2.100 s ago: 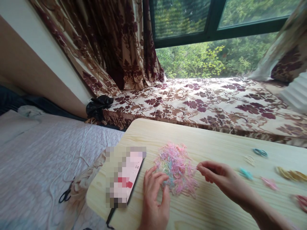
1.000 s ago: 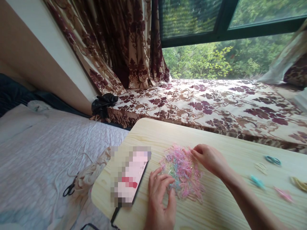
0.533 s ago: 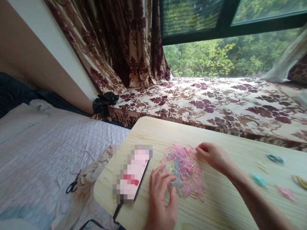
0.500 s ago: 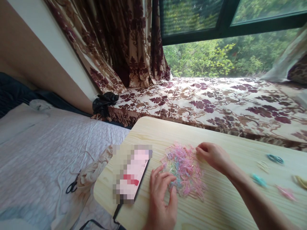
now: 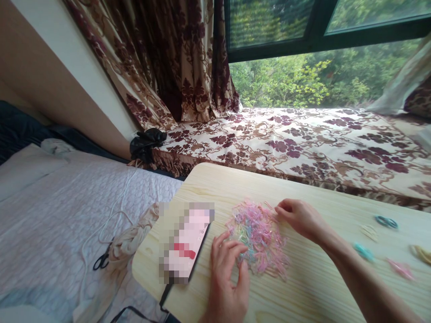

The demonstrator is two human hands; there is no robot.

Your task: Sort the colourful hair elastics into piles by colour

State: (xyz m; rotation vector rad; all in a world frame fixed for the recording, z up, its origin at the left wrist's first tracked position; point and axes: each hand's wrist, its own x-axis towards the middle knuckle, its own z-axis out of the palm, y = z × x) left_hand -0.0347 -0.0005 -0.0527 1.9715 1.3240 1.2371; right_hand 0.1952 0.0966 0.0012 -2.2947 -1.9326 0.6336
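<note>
On the pale wooden desk (image 5: 283, 300), we see the pile of pastel strands (image 5: 264, 240) just right of centre in the lower half of the frame, with the left hand (image 5: 227, 273) at its lower left edge, fingers bent and loosely spread. The right hand (image 5: 299, 220), which we saw off the pile's right side two seconds ago, is now at its upper right edge, thumb and fingertips drawn together, though we cannot tell whether they pinch a strand. To the left, we find the partly blurred phone (image 5: 188, 242) lying near the pile as before.
</note>
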